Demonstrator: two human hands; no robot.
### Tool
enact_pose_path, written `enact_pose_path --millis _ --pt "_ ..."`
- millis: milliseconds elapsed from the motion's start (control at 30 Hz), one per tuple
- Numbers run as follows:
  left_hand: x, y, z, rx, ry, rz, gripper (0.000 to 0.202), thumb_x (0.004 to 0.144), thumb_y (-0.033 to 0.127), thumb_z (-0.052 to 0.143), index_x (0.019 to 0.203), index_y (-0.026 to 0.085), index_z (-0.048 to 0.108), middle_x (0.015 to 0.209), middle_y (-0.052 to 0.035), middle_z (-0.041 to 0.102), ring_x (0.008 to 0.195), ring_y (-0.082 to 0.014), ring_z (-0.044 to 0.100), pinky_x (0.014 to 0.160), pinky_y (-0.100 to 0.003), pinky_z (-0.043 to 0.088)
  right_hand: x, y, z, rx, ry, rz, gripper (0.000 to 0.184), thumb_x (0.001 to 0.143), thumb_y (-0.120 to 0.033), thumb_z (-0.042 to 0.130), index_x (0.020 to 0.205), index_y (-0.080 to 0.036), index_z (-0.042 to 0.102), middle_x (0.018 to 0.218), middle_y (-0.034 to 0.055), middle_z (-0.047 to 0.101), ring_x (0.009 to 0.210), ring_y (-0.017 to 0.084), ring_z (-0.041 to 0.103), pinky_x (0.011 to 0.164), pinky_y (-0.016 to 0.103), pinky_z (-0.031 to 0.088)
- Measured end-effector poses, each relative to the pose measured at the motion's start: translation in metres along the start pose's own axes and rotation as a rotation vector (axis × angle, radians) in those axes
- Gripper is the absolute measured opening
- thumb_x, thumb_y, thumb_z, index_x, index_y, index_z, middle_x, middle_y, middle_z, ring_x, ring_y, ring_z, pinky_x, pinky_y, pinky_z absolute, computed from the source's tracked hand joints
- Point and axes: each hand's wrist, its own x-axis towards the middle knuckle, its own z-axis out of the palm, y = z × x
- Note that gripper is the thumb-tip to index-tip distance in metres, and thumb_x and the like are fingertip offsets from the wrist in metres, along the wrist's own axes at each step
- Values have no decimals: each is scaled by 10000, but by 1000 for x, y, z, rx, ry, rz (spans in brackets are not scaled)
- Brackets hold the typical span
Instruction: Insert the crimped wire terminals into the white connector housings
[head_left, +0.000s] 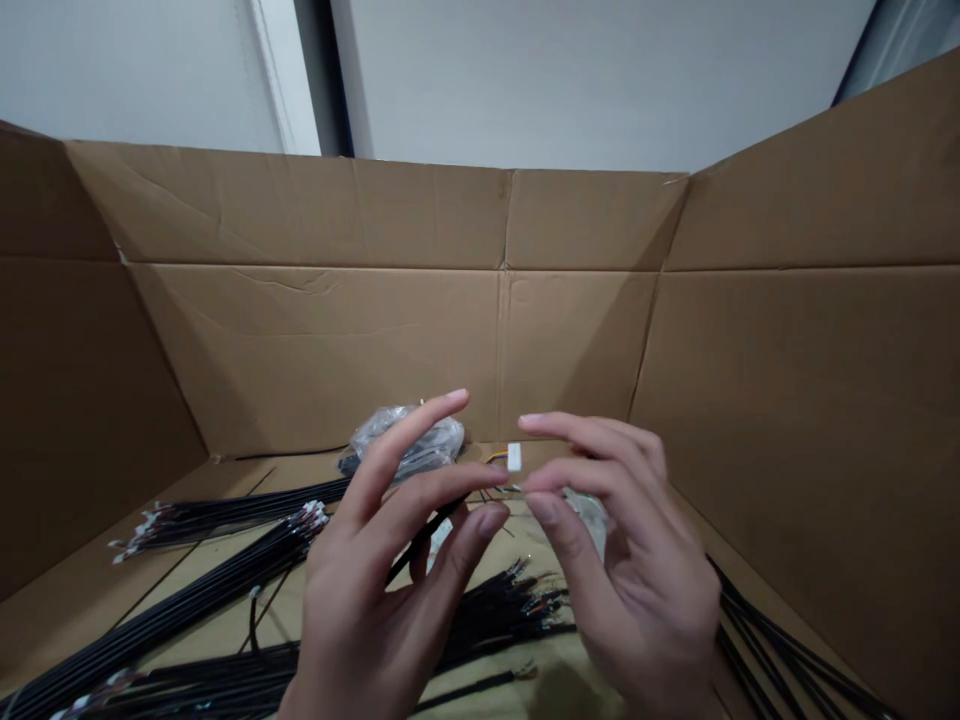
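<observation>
Two bare hands work over the floor of a cardboard box, raising a black cable and its small white plug above the middle of the box. The left hand is narrowly closed around the cable, its index finger lifted clear and its thumb and middle finger near the cable's end. The right hand curls just as narrowly, its thumb and middle finger closing on the thin wires that run to the plug, which stands upright between the two hands. The cable looks light and springy, while the thin wires look soft and easily bent, and the little plug appears light and perhaps fragile, so the firm black sheath seems the safer place to take hold. A clear plastic bag of dark cable lies on the box floor toward the back wall. Bundles of black cables spread across the floor toward the left wall, more cables lie along the right wall, and a pale scrap shows behind the right hand, too hidden to identify.
</observation>
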Motion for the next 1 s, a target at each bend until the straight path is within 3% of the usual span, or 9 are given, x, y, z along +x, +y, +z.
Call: enact_pose_path --millis 167,300,433,600,733,867,1000 --pt "-2 3 -4 -3 -48 -70 179 1005 223 673 1038 377 758 1470 88 630 1226 -148 691 957 -245 544 0 -2 -3 -90 -22 -146 236 942 5 603 1012 -217 646 1237 -19 720 1133 139 548 1058 262 399" --pt "-2 4 -4 -79 -47 -140 164 984 252 701 967 394 782 1401 96 679 1206 -160 703 902 -247 552 1 -1 -3 25 -42 -71 211 967 -22 620 978 -228 667 1231 -41 721 1133 122 566 1049 248 415" --pt "-1 5 -7 -212 -94 -261 142 955 318 731 863 393 809 1308 79 744 1189 -181 709 747 -232 553 0 1 -2 214 -74 30 157 977 -99 702 958 -255 691 1223 -83 740 1144 107 598 1027 230 445" --pt "2 5 -10 -286 -113 -392 125 917 387 764 811 365 826 1349 26 740 1160 -233 716 678 -267 554 1 3 -1 338 -94 98 120 984 -158 732 947 -271 714 1209 -86 753 1151 117 606 1017 238 463" --pt "6 0 -7 -295 -122 -344 127 912 343 756 805 339 825 1349 -12 742 1106 -254 743 606 -271 560 1 2 -3 321 -114 122 141 966 -148 750 946 -282 712 1211 -71 754 1145 147 608 1014 284 465" --pt "8 -4 -5 -329 -119 -292 155 899 255 746 768 322 795 1280 -10 767 1121 -239 751 653 -241 592 1 0 -4 315 -129 144 147 976 -151 733 951 -292 698 1218 -61 751 1166 170 601 1015 319 464" --pt "10 -1 -4 -369 -119 -294 201 917 215 716 758 326 768 1168 15 796 1263 -210 687 847 -220 608 2 -1 -3 277 -126 137 155 979 -146 723 941 -290 680 1222 -74 747 1165 153 598 1019 297 455"
